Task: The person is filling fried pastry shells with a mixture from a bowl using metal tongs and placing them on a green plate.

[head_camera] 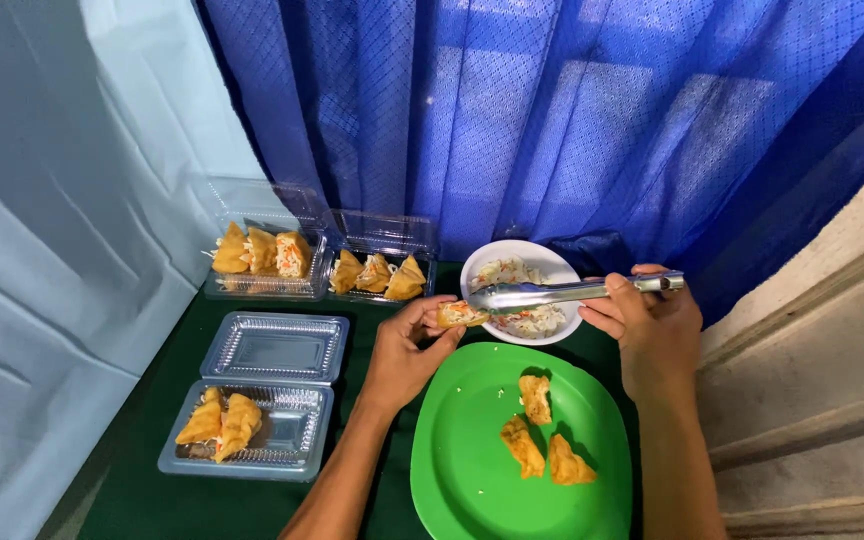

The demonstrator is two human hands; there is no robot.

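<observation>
Left hand pinches golden fried tofu pocket at frame centre, over dark green tablecloth. Right hand grips shiny metal tongs, tips at pocket opening, beside white round bowl of shredded vegetable filling. Risk: filling likely spills onto cloth; overstuffed pocket may tear.

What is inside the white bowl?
The white bowl holds pale shredded filling with orange bits. The metal tongs in the right hand cross over it, hiding part of the filling.

Blue curtain across the back, pale sheet on the left. Two clear boxes of fried triangles by the curtain. Nearer, an open box with two pieces. Green plate with three more. Dark green tablecloth underneath.
</observation>
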